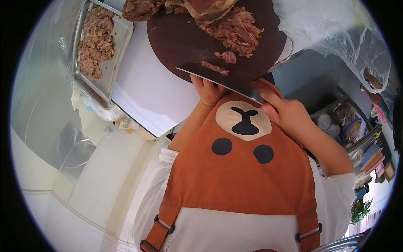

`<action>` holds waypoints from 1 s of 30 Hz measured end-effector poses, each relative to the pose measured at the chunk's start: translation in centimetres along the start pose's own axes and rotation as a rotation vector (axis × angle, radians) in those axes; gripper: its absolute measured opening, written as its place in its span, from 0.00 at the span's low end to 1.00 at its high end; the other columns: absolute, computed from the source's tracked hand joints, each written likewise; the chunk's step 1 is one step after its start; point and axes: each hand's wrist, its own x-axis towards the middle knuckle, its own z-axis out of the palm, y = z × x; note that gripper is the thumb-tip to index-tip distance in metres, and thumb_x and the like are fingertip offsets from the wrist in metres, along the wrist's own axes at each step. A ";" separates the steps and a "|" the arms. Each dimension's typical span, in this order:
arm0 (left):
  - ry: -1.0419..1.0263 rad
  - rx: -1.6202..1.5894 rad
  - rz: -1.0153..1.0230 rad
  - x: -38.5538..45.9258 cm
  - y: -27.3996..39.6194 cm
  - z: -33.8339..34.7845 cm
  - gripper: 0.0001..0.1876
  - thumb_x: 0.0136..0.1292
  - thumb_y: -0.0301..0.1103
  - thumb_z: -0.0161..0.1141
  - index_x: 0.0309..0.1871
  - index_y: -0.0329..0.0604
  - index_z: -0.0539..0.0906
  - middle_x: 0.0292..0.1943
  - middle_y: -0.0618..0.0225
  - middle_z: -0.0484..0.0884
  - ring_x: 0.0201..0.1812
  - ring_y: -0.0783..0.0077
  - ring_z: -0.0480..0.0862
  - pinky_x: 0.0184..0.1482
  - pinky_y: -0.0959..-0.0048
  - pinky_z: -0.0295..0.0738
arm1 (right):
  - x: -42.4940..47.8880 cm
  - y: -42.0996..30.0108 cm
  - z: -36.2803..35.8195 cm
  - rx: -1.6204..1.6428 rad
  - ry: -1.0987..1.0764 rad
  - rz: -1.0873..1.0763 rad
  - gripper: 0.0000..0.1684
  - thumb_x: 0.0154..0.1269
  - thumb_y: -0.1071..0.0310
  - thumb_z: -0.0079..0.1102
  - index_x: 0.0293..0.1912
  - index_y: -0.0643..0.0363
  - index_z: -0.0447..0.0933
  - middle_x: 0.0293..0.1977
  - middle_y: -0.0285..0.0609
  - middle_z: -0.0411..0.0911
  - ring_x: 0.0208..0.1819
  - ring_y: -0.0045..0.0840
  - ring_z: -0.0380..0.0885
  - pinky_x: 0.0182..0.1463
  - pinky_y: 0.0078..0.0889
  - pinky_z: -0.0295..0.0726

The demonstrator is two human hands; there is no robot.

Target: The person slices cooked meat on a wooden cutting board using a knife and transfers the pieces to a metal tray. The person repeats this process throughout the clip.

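My right hand (281, 108) grips a broad-bladed kitchen knife (220, 83), probably a cleaver; its handle is mostly hidden by the fingers. The blade slants up and left across the near edge of a round, dark wooden cutting board (176, 41). Behind the blade, my left hand (206, 91) is at that same edge, its fingers partly covered, so any hold is unclear. Just beyond the blade lie a strip of meat (215, 67) and a small chunk of meat (227, 57). Farther back sit a heap of sliced meat (237, 31) and large cooked meat pieces (211, 9).
At left, a metal tray (121, 47) holds chopped meat (96, 44) on a white tabletop (148, 91). Clear plastic sheeting (343, 41) hangs at upper right. An open drawer (340, 123) with bagged items is at right. A metal ring handle (290, 52) shows beside the board.
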 end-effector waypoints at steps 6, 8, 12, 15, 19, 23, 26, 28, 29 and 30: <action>-0.017 0.173 0.227 1.7 1.5 -0.5 0.28 0.57 0.47 0.63 0.55 0.35 0.73 0.50 0.48 0.69 0.49 0.47 0.72 0.51 0.57 0.68 | 0.9 0.4 1.1 0.033 0.051 -0.049 0.19 0.66 0.52 0.48 0.50 0.51 0.71 0.34 0.50 0.79 0.35 0.46 0.78 0.38 0.44 0.76; -0.044 0.206 0.219 1.5 1.4 -0.7 0.29 0.56 0.45 0.64 0.56 0.35 0.72 0.50 0.48 0.70 0.49 0.47 0.72 0.51 0.57 0.67 | -1.3 1.4 0.2 -0.024 -0.065 0.094 0.20 0.66 0.49 0.46 0.48 0.52 0.71 0.36 0.48 0.79 0.38 0.45 0.78 0.39 0.44 0.76; -0.020 0.208 0.190 1.6 1.8 -0.6 0.23 0.59 0.48 0.59 0.47 0.35 0.77 0.47 0.52 0.71 0.47 0.51 0.71 0.49 0.60 0.68 | -1.4 1.7 0.1 -0.017 0.006 0.014 0.19 0.67 0.49 0.46 0.47 0.51 0.71 0.30 0.49 0.79 0.35 0.47 0.78 0.37 0.46 0.76; 0.009 0.121 0.212 1.7 1.4 -0.2 0.22 0.60 0.49 0.58 0.44 0.35 0.78 0.46 0.55 0.71 0.46 0.53 0.70 0.48 0.61 0.68 | 3.5 -0.1 1.9 -0.019 0.098 -0.092 0.19 0.67 0.49 0.45 0.47 0.51 0.72 0.27 0.50 0.78 0.33 0.47 0.78 0.36 0.46 0.76; 0.011 0.169 0.222 1.1 0.9 -0.4 0.21 0.59 0.47 0.58 0.45 0.36 0.78 0.46 0.55 0.71 0.46 0.54 0.71 0.47 0.61 0.68 | 6.3 -2.3 2.4 0.040 -0.025 -0.020 0.19 0.67 0.48 0.45 0.45 0.51 0.72 0.28 0.50 0.78 0.35 0.45 0.77 0.36 0.45 0.76; 0.032 0.172 0.250 1.1 0.8 -0.4 0.16 0.58 0.42 0.58 0.42 0.38 0.77 0.45 0.55 0.71 0.47 0.54 0.70 0.47 0.60 0.68 | 4.6 1.4 2.5 0.054 0.101 -0.061 0.20 0.67 0.48 0.46 0.48 0.50 0.73 0.31 0.51 0.79 0.35 0.47 0.77 0.37 0.44 0.76; 0.042 0.160 0.258 1.0 0.7 -0.5 0.15 0.57 0.41 0.59 0.40 0.39 0.76 0.46 0.54 0.70 0.47 0.54 0.70 0.48 0.60 0.68 | 2.2 3.6 0.4 0.108 0.064 0.055 0.20 0.66 0.49 0.47 0.50 0.49 0.73 0.33 0.52 0.79 0.35 0.48 0.77 0.39 0.44 0.76; 0.023 0.152 0.256 0.9 0.6 -0.5 0.16 0.58 0.43 0.60 0.40 0.39 0.75 0.47 0.53 0.68 0.46 0.54 0.71 0.48 0.62 0.68 | 0.7 3.4 0.0 0.143 0.056 0.110 0.20 0.66 0.49 0.48 0.51 0.49 0.72 0.35 0.52 0.79 0.36 0.49 0.77 0.40 0.44 0.76; 0.025 0.167 0.245 0.8 0.7 -0.5 0.16 0.58 0.43 0.60 0.40 0.39 0.75 0.47 0.53 0.69 0.46 0.53 0.71 0.48 0.61 0.68 | 0.1 2.9 0.0 0.131 0.047 0.102 0.20 0.66 0.50 0.48 0.51 0.49 0.72 0.35 0.52 0.79 0.36 0.49 0.77 0.40 0.44 0.76; 0.027 0.181 0.239 1.0 1.0 -0.5 0.16 0.58 0.42 0.59 0.40 0.38 0.75 0.46 0.53 0.69 0.46 0.52 0.70 0.48 0.59 0.67 | -0.4 2.2 -0.1 0.119 0.042 0.093 0.20 0.65 0.50 0.49 0.51 0.49 0.72 0.34 0.52 0.79 0.36 0.49 0.77 0.40 0.43 0.76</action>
